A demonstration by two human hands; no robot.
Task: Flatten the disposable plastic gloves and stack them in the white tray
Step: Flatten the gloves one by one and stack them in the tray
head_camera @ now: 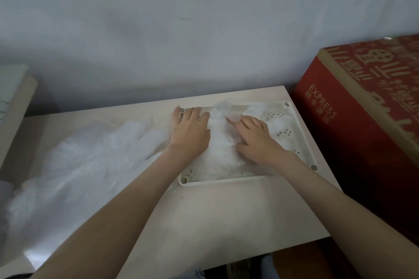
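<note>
A white perforated tray lies on the pale table at the right. Thin clear plastic gloves are stacked inside it. My left hand lies palm down on the left part of the stack, fingers straight and reaching the tray's far left corner. My right hand presses flat on the right part of the stack, fingers pointing left and away. A large loose heap of crumpled clear gloves covers the table's left half.
A big red cardboard box printed EXPRESS stands right beside the table's right edge. A grey wall runs behind the table. A pale board leans at the far left.
</note>
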